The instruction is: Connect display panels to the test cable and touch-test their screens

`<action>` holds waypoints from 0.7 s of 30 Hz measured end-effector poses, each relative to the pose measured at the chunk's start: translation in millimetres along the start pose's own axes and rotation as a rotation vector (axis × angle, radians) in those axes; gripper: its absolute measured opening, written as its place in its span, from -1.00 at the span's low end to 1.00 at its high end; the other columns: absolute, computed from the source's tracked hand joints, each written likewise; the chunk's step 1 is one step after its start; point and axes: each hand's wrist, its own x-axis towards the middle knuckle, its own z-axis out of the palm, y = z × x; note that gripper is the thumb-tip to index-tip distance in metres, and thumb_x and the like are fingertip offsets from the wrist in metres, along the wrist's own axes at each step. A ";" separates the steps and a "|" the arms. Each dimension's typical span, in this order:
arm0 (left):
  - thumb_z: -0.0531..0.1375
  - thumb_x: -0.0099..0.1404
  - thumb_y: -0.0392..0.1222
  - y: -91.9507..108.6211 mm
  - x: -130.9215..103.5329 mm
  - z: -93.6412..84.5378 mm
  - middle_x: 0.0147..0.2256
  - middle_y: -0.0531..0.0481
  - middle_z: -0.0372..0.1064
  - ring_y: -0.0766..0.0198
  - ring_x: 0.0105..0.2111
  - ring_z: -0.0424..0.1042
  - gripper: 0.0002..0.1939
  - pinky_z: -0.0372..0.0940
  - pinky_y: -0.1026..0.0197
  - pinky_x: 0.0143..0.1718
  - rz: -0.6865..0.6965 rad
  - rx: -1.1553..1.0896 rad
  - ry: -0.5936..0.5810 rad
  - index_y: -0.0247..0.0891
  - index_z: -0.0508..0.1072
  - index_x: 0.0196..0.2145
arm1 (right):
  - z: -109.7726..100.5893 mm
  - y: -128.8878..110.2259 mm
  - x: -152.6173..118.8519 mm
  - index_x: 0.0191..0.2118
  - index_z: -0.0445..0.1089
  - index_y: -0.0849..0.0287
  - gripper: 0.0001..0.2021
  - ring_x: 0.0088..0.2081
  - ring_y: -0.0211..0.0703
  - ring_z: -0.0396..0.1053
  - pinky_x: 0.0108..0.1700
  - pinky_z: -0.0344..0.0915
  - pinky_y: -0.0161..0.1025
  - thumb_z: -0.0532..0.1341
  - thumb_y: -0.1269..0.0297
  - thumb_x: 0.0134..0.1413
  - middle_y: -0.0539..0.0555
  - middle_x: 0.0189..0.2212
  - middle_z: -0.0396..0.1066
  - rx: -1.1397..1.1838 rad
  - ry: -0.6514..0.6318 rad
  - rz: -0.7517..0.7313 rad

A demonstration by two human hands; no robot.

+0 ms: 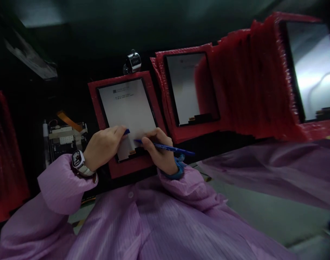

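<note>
The left arm [56,184] rises from the lower left, its forearm slanting up toward the middle. The left wrist [91,163] is nearly straight, and the left grip [105,144] lies knuckles up, its thumb and forefinger pressed together in a pinch pointing right. The right arm [188,186] reaches up and leftward from near the body. Past the right wrist [171,167], the right grip [161,153] is turned thumb side up, thumb and forefinger drawn together, remaining fingers mostly hidden. The two grips face each other, near but apart.
</note>
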 end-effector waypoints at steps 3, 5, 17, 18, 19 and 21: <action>-0.08 0.54 -0.16 0.5 0.6 -0.4 -0.23 -0.10 0.49 0.17 -0.28 0.52 -0.71 0.31 0.22 -0.35 -0.002 0.004 -0.003 -0.33 0.37 -0.03 | -2.9 -3.3 1.7 -0.24 0.38 0.11 -0.95 -0.31 -0.30 0.38 -0.25 0.30 -0.32 0.23 0.27 0.23 -0.01 -0.34 0.40 -0.001 0.008 -0.135; -0.07 0.54 -0.16 0.6 0.5 -0.6 -0.25 -0.09 0.49 0.18 -0.30 0.53 -0.72 0.30 0.23 -0.37 0.004 0.006 0.012 -0.32 0.37 -0.04 | -3.2 -4.6 2.0 -0.26 0.37 0.12 -0.99 -0.32 -0.30 0.36 -0.27 0.29 -0.32 0.23 0.35 0.20 -0.02 -0.36 0.37 -0.004 0.003 -0.171; -0.05 0.53 -0.18 0.1 0.5 0.2 -0.34 -0.08 0.50 0.19 -0.38 0.53 -0.73 0.26 0.21 -0.45 0.060 -0.010 0.140 -0.34 0.39 -0.10 | 5.0 1.3 2.1 -0.54 0.04 0.13 -0.63 -0.64 -0.42 0.05 -0.56 0.00 -0.39 0.20 0.26 0.21 -0.16 -0.68 0.08 -0.042 0.029 -0.037; -0.05 0.53 -0.18 0.0 0.6 0.2 -0.34 -0.08 0.50 0.19 -0.38 0.53 -0.73 0.25 0.21 -0.46 0.064 -0.010 0.147 -0.35 0.39 -0.10 | 4.6 1.5 2.0 -0.54 0.05 0.13 -0.63 -0.64 -0.42 0.05 -0.56 0.00 -0.39 0.20 0.24 0.21 -0.15 -0.69 0.09 -0.061 0.020 -0.036; -0.05 0.53 -0.18 -0.1 0.7 0.3 -0.34 -0.08 0.50 0.18 -0.38 0.53 -0.73 0.25 0.21 -0.46 0.066 -0.009 0.151 -0.35 0.39 -0.10 | 4.3 1.6 1.9 -0.54 0.07 0.13 -0.64 -0.63 -0.42 0.06 -0.56 0.01 -0.39 0.20 0.23 0.21 -0.15 -0.68 0.10 -0.073 0.012 -0.038; -0.05 0.53 -0.18 -0.1 0.9 0.4 -0.34 -0.08 0.50 0.18 -0.39 0.52 -0.73 0.25 0.20 -0.46 0.059 -0.009 0.147 -0.34 0.39 -0.10 | 3.8 1.9 1.5 -0.54 0.08 0.14 -0.64 -0.63 -0.42 0.06 -0.55 0.01 -0.39 0.20 0.22 0.21 -0.14 -0.68 0.10 -0.081 0.000 -0.044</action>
